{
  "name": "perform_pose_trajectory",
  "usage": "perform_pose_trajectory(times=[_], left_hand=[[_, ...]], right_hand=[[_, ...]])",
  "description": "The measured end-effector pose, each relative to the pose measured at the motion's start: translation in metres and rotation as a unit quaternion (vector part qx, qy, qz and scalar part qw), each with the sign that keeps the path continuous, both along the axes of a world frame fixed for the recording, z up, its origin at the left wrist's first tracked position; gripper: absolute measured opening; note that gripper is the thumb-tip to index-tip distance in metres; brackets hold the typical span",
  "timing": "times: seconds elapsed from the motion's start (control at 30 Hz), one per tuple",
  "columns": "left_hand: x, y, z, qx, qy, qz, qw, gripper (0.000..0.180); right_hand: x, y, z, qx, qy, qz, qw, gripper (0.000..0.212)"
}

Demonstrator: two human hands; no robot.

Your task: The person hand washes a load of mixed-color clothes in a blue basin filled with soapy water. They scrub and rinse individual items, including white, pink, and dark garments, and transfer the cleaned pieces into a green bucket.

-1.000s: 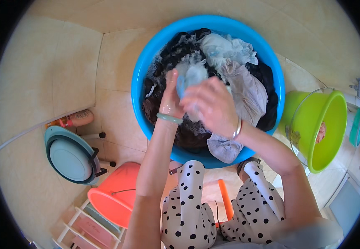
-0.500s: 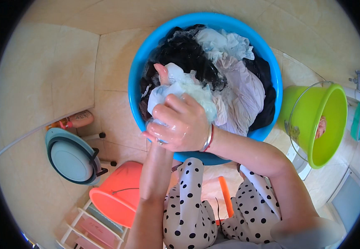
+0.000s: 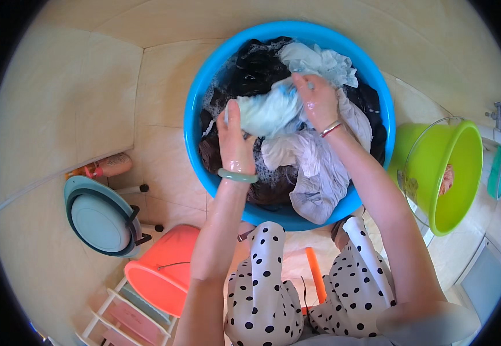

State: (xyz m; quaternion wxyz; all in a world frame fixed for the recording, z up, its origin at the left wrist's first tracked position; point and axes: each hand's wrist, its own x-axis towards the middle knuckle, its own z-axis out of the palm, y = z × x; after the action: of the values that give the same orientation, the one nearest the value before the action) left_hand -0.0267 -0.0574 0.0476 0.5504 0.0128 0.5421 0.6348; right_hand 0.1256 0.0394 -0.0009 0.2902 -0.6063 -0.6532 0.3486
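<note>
A wet white garment (image 3: 270, 113) with a pale blue patch is stretched between my hands over a blue basin (image 3: 191, 144) of soapy laundry. My left hand (image 3: 236, 144), a green bangle at its wrist, grips the cloth's left end. At the other end, my right hand (image 3: 321, 106) pinches the cloth between thumb and fingers. Below the garment lies a pale lavender piece of clothing (image 3: 322, 184), partly draped toward the basin's near rim. Black clothes (image 3: 256, 68) soak in suds at the far left. A crumpled white cloth (image 3: 319, 62) sits at the far right.
To the right, a lime green bucket (image 3: 417, 144) with a metal handle lies tilted, something pink inside. An orange bucket (image 3: 164, 265), a white rack (image 3: 103, 314) and folded grey-green basins (image 3: 97, 222) are on the left. A pink bottle (image 3: 115, 165) stands by the wall.
My hands were together, squeezing the bunched white garment at the left. They have moved apart and spread it, the right hand going far right. The lavender clothing has shifted nearer.
</note>
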Motion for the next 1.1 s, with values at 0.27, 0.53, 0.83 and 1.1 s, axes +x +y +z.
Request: perform_pose_trajectory(times=[0.27,0.53,0.83,1.1], left_hand=[[0.004,-0.012,-0.051,-0.058,0.665,-0.308,0.678,0.081],[0.009,0.03,-0.087,-0.215,0.604,-0.526,0.559,0.08],[0.015,-0.022,-0.015,0.012,0.122,-0.12,0.985,0.072],[0.008,-0.01,0.052,0.03,-0.419,-0.173,0.891,0.068]], right_hand=[[0.008,-0.036,-0.044,0.138,-0.219,0.237,0.936,0.038],[0.015,-0.015,-0.121,0.045,-0.226,0.197,0.953,0.033],[0.011,-0.048,0.028,0.152,0.081,0.103,0.98,0.022],[-0.004,-0.086,0.149,0.293,0.269,0.335,0.854,0.021]])
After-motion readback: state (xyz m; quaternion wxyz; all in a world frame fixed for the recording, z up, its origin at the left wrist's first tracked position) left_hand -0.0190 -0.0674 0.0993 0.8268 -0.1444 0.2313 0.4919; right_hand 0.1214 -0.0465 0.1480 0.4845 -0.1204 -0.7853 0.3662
